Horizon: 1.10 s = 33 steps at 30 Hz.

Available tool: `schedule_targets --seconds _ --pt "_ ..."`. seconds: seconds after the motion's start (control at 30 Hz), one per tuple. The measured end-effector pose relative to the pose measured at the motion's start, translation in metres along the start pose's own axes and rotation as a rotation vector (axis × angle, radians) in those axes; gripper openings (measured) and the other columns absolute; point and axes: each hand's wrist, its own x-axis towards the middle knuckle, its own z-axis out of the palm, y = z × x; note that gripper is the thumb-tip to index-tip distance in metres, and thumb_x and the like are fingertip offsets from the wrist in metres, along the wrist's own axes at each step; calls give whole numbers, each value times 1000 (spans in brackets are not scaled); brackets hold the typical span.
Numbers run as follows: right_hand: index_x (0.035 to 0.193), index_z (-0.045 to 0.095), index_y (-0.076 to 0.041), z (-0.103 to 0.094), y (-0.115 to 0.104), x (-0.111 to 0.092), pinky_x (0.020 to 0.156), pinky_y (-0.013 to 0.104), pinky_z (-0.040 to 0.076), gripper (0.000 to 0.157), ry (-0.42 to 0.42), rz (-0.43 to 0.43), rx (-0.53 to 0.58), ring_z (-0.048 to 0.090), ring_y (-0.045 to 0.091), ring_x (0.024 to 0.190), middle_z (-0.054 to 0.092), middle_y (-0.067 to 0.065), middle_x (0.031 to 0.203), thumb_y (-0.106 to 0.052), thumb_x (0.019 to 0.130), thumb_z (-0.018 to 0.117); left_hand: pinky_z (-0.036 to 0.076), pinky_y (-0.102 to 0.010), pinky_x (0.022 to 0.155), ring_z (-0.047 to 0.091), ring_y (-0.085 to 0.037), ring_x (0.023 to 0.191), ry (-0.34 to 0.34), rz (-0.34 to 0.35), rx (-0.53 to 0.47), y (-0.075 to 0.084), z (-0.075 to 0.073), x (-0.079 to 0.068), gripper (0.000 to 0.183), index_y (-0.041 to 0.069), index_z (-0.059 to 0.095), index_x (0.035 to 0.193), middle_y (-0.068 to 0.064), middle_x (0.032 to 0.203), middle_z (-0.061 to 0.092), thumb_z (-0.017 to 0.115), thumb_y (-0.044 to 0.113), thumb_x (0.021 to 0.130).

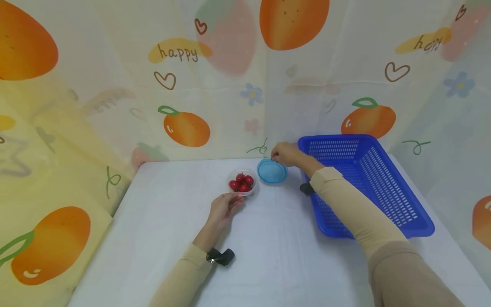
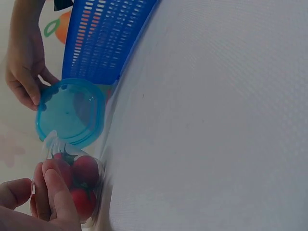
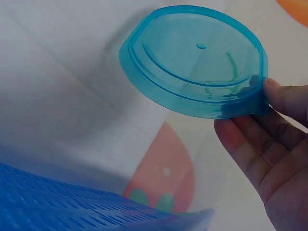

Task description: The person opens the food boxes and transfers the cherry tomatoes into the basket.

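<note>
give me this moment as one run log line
left hand: touching clear bowl | right hand: fingers pinching lid | lid: off bowl | tomatoes: in bowl | basket: right of lid

Shows a pale backdrop cloth [image 1: 222, 102] from nine through twelve to three o'clock, printed with oranges [image 1: 186, 129] and flowers [image 1: 251, 94]. Has a white-covered table [image 1: 153, 230] spreading toward six. Turns yellower near nine.
</note>
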Motion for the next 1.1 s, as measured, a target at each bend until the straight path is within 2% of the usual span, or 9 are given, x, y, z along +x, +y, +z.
schedule_targets --seconds 0.27,0.53,0.73,0.9,1.1 --pt "110 70 2 9 12 9 88 39 53 25 2 14 46 62 27 95 70 17 106 -10 99 51 57 -23 85 71 -14 92 4 13 8 0 1 -1 27 0 55 119 -5 98 71 57 16 98" --pt "117 67 0 14 18 13 78 29 52 28 -59 107 154 58 22 89 67 13 104 -11 100 49 57 -22 82 72 -14 90 -14 30 5 -2 -1 0 22 1 57 115 -6 98 72 55 17 98" --pt "117 66 1 18 20 12 71 27 53 29 -76 114 200 60 20 82 67 14 100 -16 100 52 56 -24 88 71 -15 93 5 4 13 -2 0 -1 29 1 55 120 -5 101 72 56 19 98" --pt "119 64 0 23 19 14 82 34 56 32 -102 120 179 64 25 93 67 17 112 -21 96 60 56 -24 89 71 -15 94 19 -5 9 -1 1 -3 28 1 55 120 -4 98 72 56 19 99" --pt "126 61 0 28 14 17 100 42 50 35 -103 135 81 59 32 116 62 19 127 -19 96 59 57 -22 84 71 -16 95 18 11 1 -1 2 -3 25 1 58 116 -5 98 72 57 19 98"
